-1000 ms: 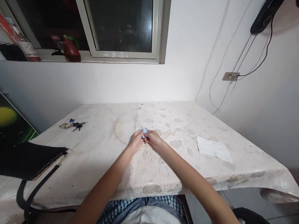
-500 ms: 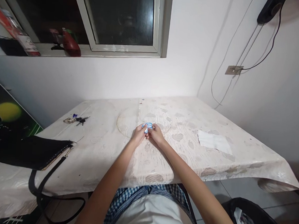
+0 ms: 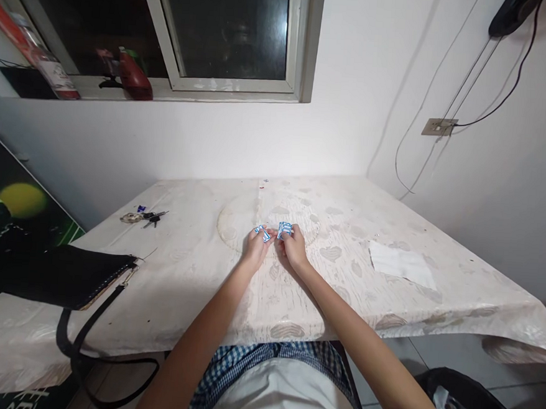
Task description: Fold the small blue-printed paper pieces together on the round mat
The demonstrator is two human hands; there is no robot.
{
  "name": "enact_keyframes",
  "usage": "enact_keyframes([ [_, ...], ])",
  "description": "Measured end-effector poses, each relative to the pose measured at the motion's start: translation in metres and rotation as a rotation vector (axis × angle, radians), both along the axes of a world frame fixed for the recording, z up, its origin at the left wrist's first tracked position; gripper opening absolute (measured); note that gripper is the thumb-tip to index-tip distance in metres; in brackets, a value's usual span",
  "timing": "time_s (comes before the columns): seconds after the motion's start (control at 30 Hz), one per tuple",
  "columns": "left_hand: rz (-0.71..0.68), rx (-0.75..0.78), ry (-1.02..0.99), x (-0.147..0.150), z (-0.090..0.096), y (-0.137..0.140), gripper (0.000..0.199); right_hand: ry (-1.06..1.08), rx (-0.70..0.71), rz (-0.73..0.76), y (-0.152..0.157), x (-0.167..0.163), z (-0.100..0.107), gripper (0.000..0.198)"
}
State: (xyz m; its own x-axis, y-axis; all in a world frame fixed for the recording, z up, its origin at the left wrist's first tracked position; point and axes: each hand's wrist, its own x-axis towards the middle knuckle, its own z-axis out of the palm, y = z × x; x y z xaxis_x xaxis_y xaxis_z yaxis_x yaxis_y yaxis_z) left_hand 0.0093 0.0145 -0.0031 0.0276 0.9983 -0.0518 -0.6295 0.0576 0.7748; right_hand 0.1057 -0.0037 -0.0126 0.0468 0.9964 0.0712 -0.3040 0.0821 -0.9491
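My left hand [image 3: 254, 250] is closed on a few small blue-and-white cards [image 3: 264, 235], which stick out past its thumb. Just to the right, my right hand [image 3: 295, 246] pinches another bunch of small blue-and-white cards [image 3: 284, 228], slightly fanned. A narrow gap separates the two bunches, and the fingertips of both hands nearly meet between them. Both hands are over the middle of the table, within a faint round mark on the patterned cloth [image 3: 290, 287]. The print on the cards is too small to read.
Keys [image 3: 153, 218] lie at the left, behind a black bag [image 3: 62, 274] whose strap hangs over the front edge. A white paper sheet [image 3: 402, 264] lies to the right. A black bin [image 3: 487, 406] stands on the floor at the lower right.
The cards were together between both hands; now they are in two bunches, one in each hand. My right hand has moved right, and the view has shifted slightly.
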Motion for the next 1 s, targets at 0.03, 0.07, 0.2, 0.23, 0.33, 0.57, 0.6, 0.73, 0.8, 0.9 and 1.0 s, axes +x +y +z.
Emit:
enact_keyframes([
  [0.03, -0.008, -0.019, -0.028, -0.002, 0.001, 0.001, 0.006, 0.056, -0.009, -0.003, 0.001, 0.003, 0.002, 0.013],
  [0.07, -0.027, -0.041, -0.055, -0.004, 0.002, 0.001, 0.008, 0.121, -0.019, -0.005, 0.002, 0.006, 0.005, 0.014],
  [0.2, -0.121, -0.143, -0.148, -0.016, 0.008, 0.003, 0.011, 0.362, -0.089, 0.085, 0.005, 0.02, 0.014, 0.017],
  [0.23, -0.135, -0.159, -0.168, -0.019, 0.01, 0.003, 0.011, 0.415, -0.105, 0.111, 0.005, 0.023, 0.016, 0.016],
  [0.33, -0.176, -0.161, -0.234, -0.026, 0.017, 0.001, 0.019, 0.55, -0.119, 0.158, 0.005, 0.029, 0.022, 0.014],
  [0.57, -0.205, -0.149, -0.388, -0.029, 0.022, -0.001, 0.043, 0.813, -0.237, 0.178, 0.007, 0.039, 0.027, 0.019],
  [0.6, -0.182, -0.146, -0.389, -0.029, 0.021, -0.001, 0.043, 0.83, -0.247, 0.18, 0.008, 0.04, 0.028, 0.023],
  [0.73, -0.121, -0.169, -0.37, -0.027, 0.018, 0.001, 0.04, 0.883, -0.302, 0.17, 0.012, 0.044, 0.03, 0.034],
  [0.8, -0.126, -0.185, -0.363, -0.025, 0.017, 0.001, 0.04, 0.891, -0.313, 0.162, 0.012, 0.044, 0.031, 0.036],
  [0.9, -0.136, -0.203, -0.356, -0.024, 0.018, 0.0, 0.044, 0.896, -0.345, 0.155, 0.012, 0.045, 0.032, 0.036],
  [1.0, -0.163, -0.156, -0.372, -0.024, 0.021, -0.001, 0.053, 0.887, -0.343, 0.152, 0.012, 0.045, 0.033, 0.035],
])
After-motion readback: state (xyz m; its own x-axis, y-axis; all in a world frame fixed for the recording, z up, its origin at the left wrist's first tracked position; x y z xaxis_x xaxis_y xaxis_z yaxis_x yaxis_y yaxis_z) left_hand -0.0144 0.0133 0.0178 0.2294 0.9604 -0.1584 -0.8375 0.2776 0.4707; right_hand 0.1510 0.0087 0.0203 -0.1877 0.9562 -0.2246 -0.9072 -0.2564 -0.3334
